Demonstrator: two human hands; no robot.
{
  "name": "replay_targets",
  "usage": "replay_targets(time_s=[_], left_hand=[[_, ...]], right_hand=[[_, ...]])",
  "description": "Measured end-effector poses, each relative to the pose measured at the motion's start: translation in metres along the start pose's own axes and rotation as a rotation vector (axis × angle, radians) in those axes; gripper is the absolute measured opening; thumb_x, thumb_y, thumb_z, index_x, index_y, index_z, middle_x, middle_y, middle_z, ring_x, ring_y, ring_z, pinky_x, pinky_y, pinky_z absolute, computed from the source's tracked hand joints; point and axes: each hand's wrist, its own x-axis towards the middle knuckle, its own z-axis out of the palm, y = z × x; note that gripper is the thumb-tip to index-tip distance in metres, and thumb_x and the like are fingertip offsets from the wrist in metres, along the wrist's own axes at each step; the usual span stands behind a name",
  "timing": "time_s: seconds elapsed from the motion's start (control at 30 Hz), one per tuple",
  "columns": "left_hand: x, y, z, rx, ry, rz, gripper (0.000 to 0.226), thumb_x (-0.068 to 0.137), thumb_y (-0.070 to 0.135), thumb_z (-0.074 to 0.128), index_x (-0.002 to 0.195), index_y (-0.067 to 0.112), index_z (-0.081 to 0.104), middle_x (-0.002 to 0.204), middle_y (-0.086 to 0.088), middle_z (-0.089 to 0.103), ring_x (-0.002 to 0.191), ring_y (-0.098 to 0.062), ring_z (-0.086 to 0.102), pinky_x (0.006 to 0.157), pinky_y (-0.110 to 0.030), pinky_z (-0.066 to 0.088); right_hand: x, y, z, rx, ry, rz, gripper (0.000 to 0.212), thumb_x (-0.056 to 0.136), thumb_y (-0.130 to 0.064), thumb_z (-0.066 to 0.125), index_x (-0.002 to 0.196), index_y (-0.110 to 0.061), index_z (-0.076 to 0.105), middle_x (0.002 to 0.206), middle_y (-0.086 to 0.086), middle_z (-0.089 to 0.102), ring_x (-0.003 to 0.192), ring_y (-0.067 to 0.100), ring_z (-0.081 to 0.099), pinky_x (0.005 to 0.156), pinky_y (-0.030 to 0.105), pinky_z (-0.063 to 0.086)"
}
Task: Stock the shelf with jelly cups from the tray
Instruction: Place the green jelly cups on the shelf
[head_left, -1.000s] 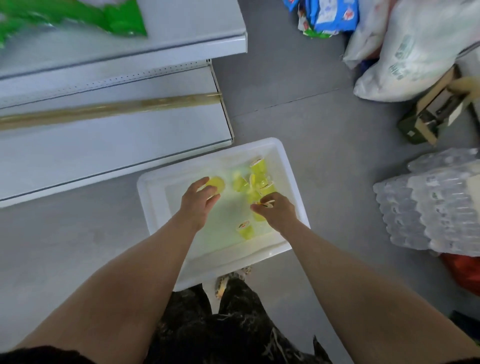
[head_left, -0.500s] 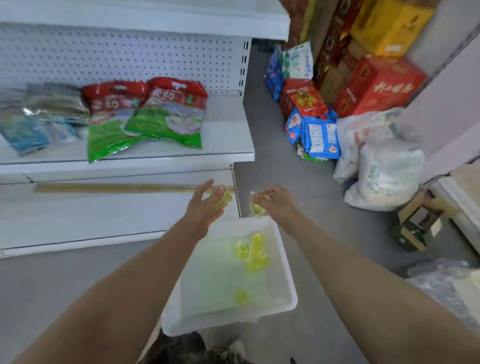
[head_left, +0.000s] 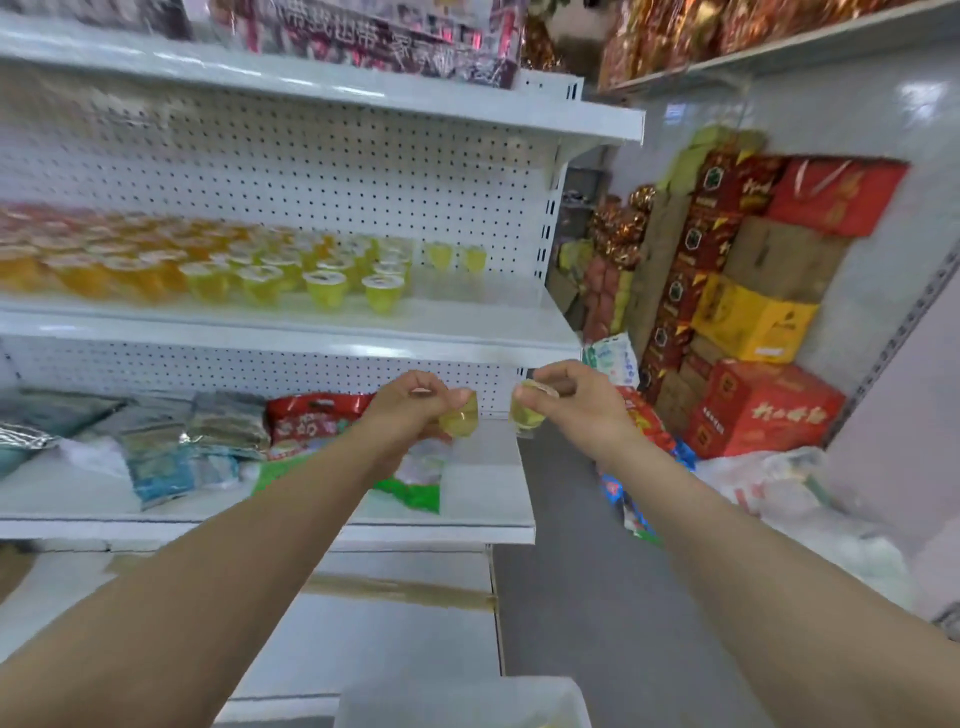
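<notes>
Each hand, left hand (head_left: 410, 402) and right hand (head_left: 563, 397), pinches one jelly cup (head_left: 460, 415); a loose fingertip grip could drop one short of the shelf (head_left: 467, 317), or topple the stocked row (head_left: 322, 283).

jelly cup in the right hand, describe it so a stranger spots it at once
Below the rows of cups on the white shelves, the right hand pinches a yellow-green jelly cup. The left hand holds a second cup; this one is further right.
</notes>
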Motion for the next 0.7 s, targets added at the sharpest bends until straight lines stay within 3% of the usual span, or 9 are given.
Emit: replay_targets(time_s=[0.07, 0.13, 0.23, 0.4, 0.5, 0.57, 0.7], left_hand=[[0.01, 0.024, -0.005, 0.134, 0.028, 0.045, 0.028, 0.074, 0.023, 0.084, 0.085, 0.017, 0.059, 0.081, -0.006, 0.068, 0.06, -0.015, 0.059, 0.053, -0.02, 0.046], [0.022, 0.046, -0.011, 0.237, 0.021, 0.088, 0.032, 0.069, 0.03, 0.088, 0.083, 0.019, 0.061, 0.081, -0.002, 0.066, 0.068, -0.014, 0.057, 0.064, -0.026, 0.045], [0.042, 0.078, -0.015, 0.365, -0.014, 0.124, 0.036, 0.071, 0.029, 0.087, 0.086, 0.015, 0.058, 0.086, -0.001, 0.061, 0.079, -0.014, 0.058, 0.067, -0.028, 0.049], [0.081, 0.121, -0.017, 0.63, -0.057, 0.149, 0.033, 0.075, 0.023, 0.083, 0.087, 0.015, 0.054, 0.096, -0.004, 0.058, 0.087, -0.017, 0.057, 0.069, -0.03, 0.052], [0.108, 0.144, -0.02, 0.765, -0.068, 0.146, 0.032, 0.077, 0.021, 0.081, 0.092, 0.017, 0.053, 0.1, -0.003, 0.057, 0.091, -0.017, 0.057, 0.074, -0.031, 0.053], [0.131, 0.157, -0.022, 0.838, -0.068, 0.143, 0.037, 0.075, 0.021, 0.08, 0.099, 0.017, 0.052, 0.104, -0.004, 0.058, 0.087, -0.019, 0.057, 0.074, -0.032, 0.053], [0.176, 0.18, -0.021, 1.071, -0.077, 0.14, 0.036, 0.074, 0.021, 0.076, 0.101, 0.016, 0.052, 0.096, -0.007, 0.056, 0.076, -0.023, 0.059, 0.07, -0.03, 0.05]], right_hand=[[0.016, -0.02, -0.006, -0.013, 0.013, -0.027, 0.036, 0.068, -0.05, 0.084, 0.094, -0.033, 0.065, 0.098, -0.004, 0.068, 0.092, 0.012, 0.064, 0.072, 0.024, 0.049], [0.031, -0.036, -0.012, -0.028, 0.025, -0.058, 0.04, 0.067, -0.053, 0.084, 0.096, -0.034, 0.065, 0.099, -0.006, 0.066, 0.094, 0.011, 0.063, 0.072, 0.024, 0.048], [0.056, -0.057, -0.017, -0.034, 0.036, -0.102, 0.042, 0.067, -0.052, 0.083, 0.1, -0.032, 0.065, 0.101, -0.005, 0.065, 0.098, 0.011, 0.061, 0.08, 0.027, 0.048], [0.094, -0.077, -0.014, -0.064, 0.029, -0.127, 0.049, 0.067, -0.052, 0.084, 0.106, -0.029, 0.065, 0.106, -0.003, 0.064, 0.1, 0.011, 0.06, 0.081, 0.027, 0.05], [0.113, -0.081, -0.009, -0.1, 0.017, -0.115, 0.05, 0.071, -0.051, 0.082, 0.11, -0.026, 0.064, 0.105, -0.004, 0.062, 0.097, 0.01, 0.06, 0.07, 0.018, 0.045], [0.127, -0.08, -0.004, -0.111, 0.001, -0.1, 0.049, 0.072, -0.048, 0.082, 0.111, -0.026, 0.063, 0.103, -0.004, 0.062, 0.093, 0.009, 0.059, 0.065, 0.014, 0.041], [0.165, -0.07, 0.01, -0.097, 0.001, -0.072, 0.05, 0.071, -0.045, 0.084, 0.111, -0.023, 0.062, 0.104, 0.002, 0.062, 0.089, 0.011, 0.06, 0.069, 0.019, 0.046]])
